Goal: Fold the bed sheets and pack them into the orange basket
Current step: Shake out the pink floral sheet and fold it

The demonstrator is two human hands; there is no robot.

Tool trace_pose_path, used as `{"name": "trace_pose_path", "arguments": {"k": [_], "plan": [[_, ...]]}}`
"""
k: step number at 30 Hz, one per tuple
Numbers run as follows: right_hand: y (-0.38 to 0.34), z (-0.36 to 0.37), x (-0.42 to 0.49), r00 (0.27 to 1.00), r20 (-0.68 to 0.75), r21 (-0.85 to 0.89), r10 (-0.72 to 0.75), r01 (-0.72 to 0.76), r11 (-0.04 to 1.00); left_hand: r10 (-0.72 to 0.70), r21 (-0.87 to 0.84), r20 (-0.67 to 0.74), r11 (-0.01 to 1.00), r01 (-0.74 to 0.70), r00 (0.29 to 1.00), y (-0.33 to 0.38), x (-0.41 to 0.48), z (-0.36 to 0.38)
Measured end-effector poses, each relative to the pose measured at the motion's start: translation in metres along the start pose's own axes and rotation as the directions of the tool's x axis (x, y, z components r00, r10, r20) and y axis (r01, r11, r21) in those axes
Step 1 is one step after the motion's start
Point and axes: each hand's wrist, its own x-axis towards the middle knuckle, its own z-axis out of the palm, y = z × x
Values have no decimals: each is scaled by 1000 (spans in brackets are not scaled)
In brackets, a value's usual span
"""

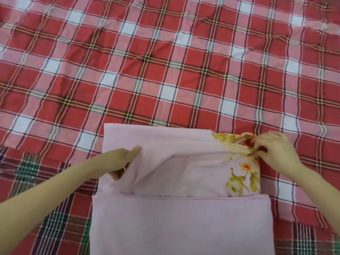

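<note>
Both hands [121, 159] [276, 150] on pink sheet [184, 172]

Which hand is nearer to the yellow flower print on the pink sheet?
Right. The right hand pinches the sheet's corner right at the yellow flower print. The left hand grips the plain pink edge on the opposite side.

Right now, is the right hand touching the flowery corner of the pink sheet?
Touching. The head view shows the right hand pinching the pink sheet's flowery corner.
</note>
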Motion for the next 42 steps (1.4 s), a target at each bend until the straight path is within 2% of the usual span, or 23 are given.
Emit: {"name": "trace_pose_path", "arguments": {"k": [2, 3, 5, 7, 8, 10, 11, 15, 18, 22, 25, 27, 29, 31, 33, 34, 37, 42], "plan": [[0, 14, -4, 998, -21, -7, 54, -54, 999, 25, -147, 148, 989, -3, 989, -7, -9, 18], [-2, 18, -5, 996, -40, -16, 80, -81, 997, 41, -139, 182, 990, -16, 982, -11, -13, 27], [-7, 22, -6, 990, -83, -29, 112, -115, 993, 68, -52, 142, 997, -61, 988, -19, -17, 43], [-13, 22, -5, 987, -119, -40, 108, -114, 993, 52, -130, 50, 990, -45, 997, -26, -21, 56], [-15, 22, -6, 986, -128, -42, 107, -113, 993, 3, -264, -5, 964, -4, 1000, -29, -23, 61], [-15, 24, -5, 986, -123, -55, 115, -123, 991, -154, -544, -90, 835, 81, 984, -36, -24, 69], [-16, 25, -5, 985, -123, -64, 124, -133, 989, -223, -622, -111, 775, 107, 969, -41, -24, 73], [-18, 28, -4, 976, -151, -67, 154, -166, 984, -331, -703, -161, 700, 127, 930, -42, -21, 84], [-19, 29, -4, 976, -140, -76, 168, -180, 981, -366, -817, -108, 562, 127, 924, -25, -18, 84], [-20, 30, -4, 979, -116, -82, 166, -176, 981, -337, -844, -120, 531, 83, 934, -10, -19, 85], [-19, 28, -5, 979, -87, -55, 187, -192, 980, -374, -820, -258, 572, 3, 891, -10, -30, 72], [-21, 22, -5, 968, -77, -11, 238, -240, 971, -401, -836, -327, 545, -64, 855, -19, -35, 47], [-24, 9, -1, 950, -110, 46, 294, -290, 956, -383, -871, -311, 482, -99, 870, -27, -37, 17], [-24, -8, 7, 937, -116, 95, 329, -319, 943, -370, -857, -268, 514, -44, 890, -31, -36, -5], [-16, -24, 17, 945, -46, 134, 322, -314, 940, -364, -799, -197, 597, 66, 910, -34, -32, -23], [-10, -32, 23, 952, 15, 159, 306, -305, 939, -364, -787, -140, 606, 120, 921, -34, -31, -33], [7, -50, 39, 945, 192, 110, 264, -288, 951, -392, -842, -25, 504, 192, 920, -33, -25, -62], [17, -62, 55, 898, 381, 27, 219, -247, 969, -454, -905, -77, 405, 129, 888, -31, -10, -70]]}}
